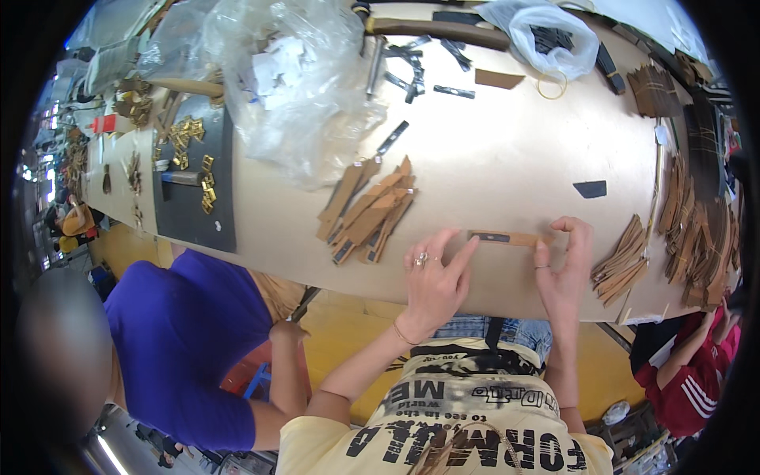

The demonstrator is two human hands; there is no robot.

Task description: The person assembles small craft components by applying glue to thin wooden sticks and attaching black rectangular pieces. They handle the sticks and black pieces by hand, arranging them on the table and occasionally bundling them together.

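A narrow tan leather strip with a dark patch near its left end is pinned flat on the pale tan tabletop, just right of the frame's centre. The left hand, a ring on one finger, is pressed down with its forefinger tip on the strip's left end; nothing is clenched. The right hand is curled over the right end, which looks pinched between thumb and forefinger. For a clean result, the strip is best kept flat and straight, both ends held with even pressure so it cannot skew. A fanned pile of similar tan strips lies to the left, and a stack of brown strips just right of the right hand. A crumpled clear plastic bag sits at upper left.
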